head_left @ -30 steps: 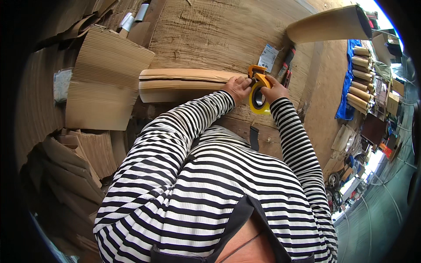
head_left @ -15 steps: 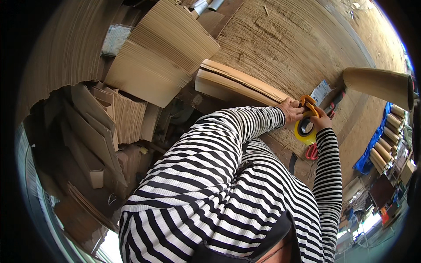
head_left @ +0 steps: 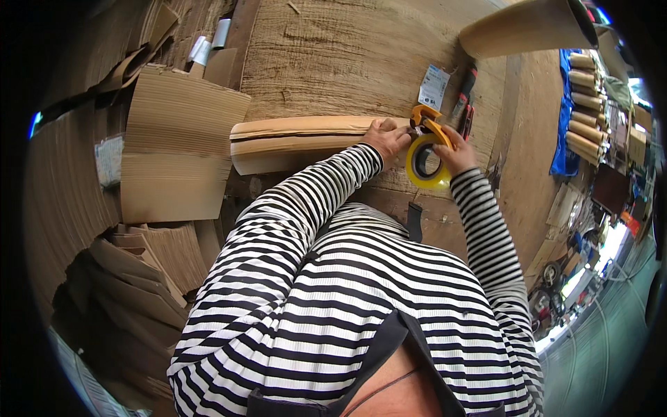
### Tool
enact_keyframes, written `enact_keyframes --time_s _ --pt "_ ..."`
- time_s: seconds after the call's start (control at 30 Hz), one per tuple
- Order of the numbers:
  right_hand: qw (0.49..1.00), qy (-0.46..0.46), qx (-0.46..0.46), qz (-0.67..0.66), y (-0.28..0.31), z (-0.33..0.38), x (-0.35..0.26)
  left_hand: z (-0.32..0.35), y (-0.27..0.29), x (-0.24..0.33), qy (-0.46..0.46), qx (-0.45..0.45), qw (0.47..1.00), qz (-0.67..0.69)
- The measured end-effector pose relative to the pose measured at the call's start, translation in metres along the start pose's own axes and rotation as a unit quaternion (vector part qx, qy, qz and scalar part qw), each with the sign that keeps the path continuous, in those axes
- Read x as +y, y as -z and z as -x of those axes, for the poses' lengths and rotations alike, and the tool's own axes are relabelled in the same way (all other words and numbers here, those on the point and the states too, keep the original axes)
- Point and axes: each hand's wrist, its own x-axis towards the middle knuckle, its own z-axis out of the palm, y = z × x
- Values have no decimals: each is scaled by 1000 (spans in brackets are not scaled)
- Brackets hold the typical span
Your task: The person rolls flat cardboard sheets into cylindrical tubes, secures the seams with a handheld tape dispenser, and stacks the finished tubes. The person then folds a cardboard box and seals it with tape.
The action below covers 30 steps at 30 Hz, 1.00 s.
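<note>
A flattened tan cardboard roll point(head_left: 299, 126) lies across the wooden table in front of me, a dark gap running along its length. My left hand point(head_left: 386, 141) grips its right end, fingers bent over the edge. Close beside it, my right hand point(head_left: 457, 154) holds an orange tape dispenser point(head_left: 437, 129) loaded with a wide roll of yellowish tape point(head_left: 425, 183). The dispenser's head is against the roll's end, near my left fingertips. Whether tape is stuck to the cardboard there is too small to tell.
Beyond the dispenser lie a white printed label card point(head_left: 433, 86) and a red-and-black cutter knife point(head_left: 464, 94). A large cardboard tube point(head_left: 528, 29) rests at the far right. Stacked cardboard sheets point(head_left: 177, 146) stand left; more tubes point(head_left: 585, 111) lie by a blue sheet at right.
The view has swung, so the table and cardboard sit farther left and more level. Both hands stay at the roll's right end with the dispenser. Red scissor handles seen before are now out of sight.
</note>
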Motion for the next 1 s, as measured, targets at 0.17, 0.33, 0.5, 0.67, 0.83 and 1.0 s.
enact_keyframes --time_s 0.17,0.33,0.5,0.67,0.83,1.0 --pt "994 57 77 59 -31 93 15 3 -2 -4 18 24 999 14" --pt "983 -11 85 164 -51 86 23 -9 8 -1 41 45 998 25" --pt "981 -13 90 169 -51 85 24 -18 6 4 19 52 996 -66" --pt "981 -23 103 160 -56 86 26 -33 5 12 66 -23 987 -147" --pt "988 -4 93 123 -40 101 9 -48 25 20 140 -119 977 -109" --pt "985 49 135 97 -33 155 19 -44 19 22 130 -82 980 -129"
